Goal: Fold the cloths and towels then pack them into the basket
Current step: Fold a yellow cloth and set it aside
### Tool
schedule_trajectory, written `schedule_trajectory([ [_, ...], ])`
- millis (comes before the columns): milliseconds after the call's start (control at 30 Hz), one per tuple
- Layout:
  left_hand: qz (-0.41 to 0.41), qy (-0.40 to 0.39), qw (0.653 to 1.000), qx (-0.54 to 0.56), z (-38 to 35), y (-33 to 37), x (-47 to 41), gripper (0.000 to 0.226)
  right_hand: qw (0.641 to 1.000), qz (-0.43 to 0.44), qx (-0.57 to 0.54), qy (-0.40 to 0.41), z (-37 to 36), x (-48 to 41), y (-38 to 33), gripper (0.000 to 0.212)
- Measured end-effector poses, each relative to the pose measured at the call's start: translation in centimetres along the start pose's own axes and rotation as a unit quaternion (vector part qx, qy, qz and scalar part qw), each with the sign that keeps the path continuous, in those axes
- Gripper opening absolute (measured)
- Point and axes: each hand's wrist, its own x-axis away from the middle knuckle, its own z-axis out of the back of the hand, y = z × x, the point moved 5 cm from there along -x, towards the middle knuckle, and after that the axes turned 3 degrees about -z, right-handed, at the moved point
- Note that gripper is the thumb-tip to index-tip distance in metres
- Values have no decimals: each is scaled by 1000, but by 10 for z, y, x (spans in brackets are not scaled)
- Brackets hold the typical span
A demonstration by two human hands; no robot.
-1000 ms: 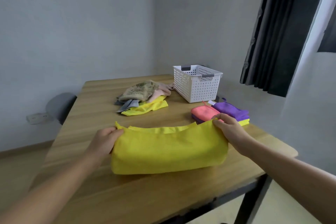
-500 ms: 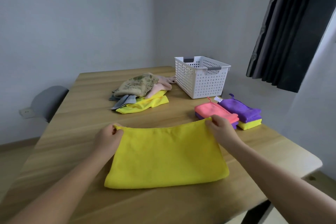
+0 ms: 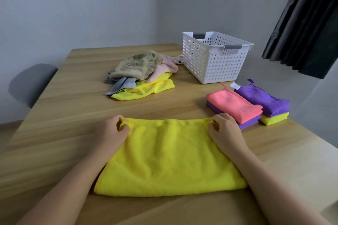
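Item in hand: yellow cloth [image 3: 170,157], lying flat on the desk [image 3: 73,115] directly in front of the person. It looks doubled over, with the rounded edge nearest them and the loose edges on the far side.
Left grip: left hand [image 3: 109,129] pinches the far left corner, with the fingers curled round the hem.
Right grip: right hand [image 3: 225,129] pinches the far right corner in the same way.
Cloth relative to grip: each far corner sits inside a pinch. The far edge runs between the two hands, and the rest of the cloth runs back toward the person between the forearms, which lie along its side edges.
Step, by my reckoning: squaring the far edge before the next fold.
Hazard one: a harder pull from one grip would slide the layers apart and leave the fold crooked.
Hazard two: both forearms seem to rest on the cloth, so lifting the corners now would bunch it rather than turn it.
Hazard three: the pink-topped folded stack [image 3: 234,104] is just beside the right grip, and a wide sweep could knock it askew.
Other folded stock: purple-over-yellow stack [image 3: 263,100], beside the pink one.
Awaiting folding: loose heap of cloths [image 3: 140,71], further up the desk.
Destination: white basket [image 3: 210,64], at the far right and well apart from both hands. I cannot tell what is inside it.
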Motion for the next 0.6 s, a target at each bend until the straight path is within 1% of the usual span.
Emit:
schedule_trajectory([
  [67, -1, 19, 998, 57, 1, -1, -2, 10, 1000, 0, -21, 8, 1, 0, 1, 7],
  [167, 2, 39, 992, 121, 6, -1, -4, 16, 995, -16, -82, 46, 11, -3, 3, 4],
  [300, 31, 55, 978, 197, 14, -2, -2, 15, 975, -57, -195, 90, 23, -2, 12, 1],
  [433, 36, 58, 972, 225, 20, 4, 0, 8, 948, -78, -283, 124, 27, 1, 18, 7],
  [600, 43, 79, 960, 265, 25, 2, -1, 12, 922, -79, -355, 134, 31, 2, 19, 14],
])
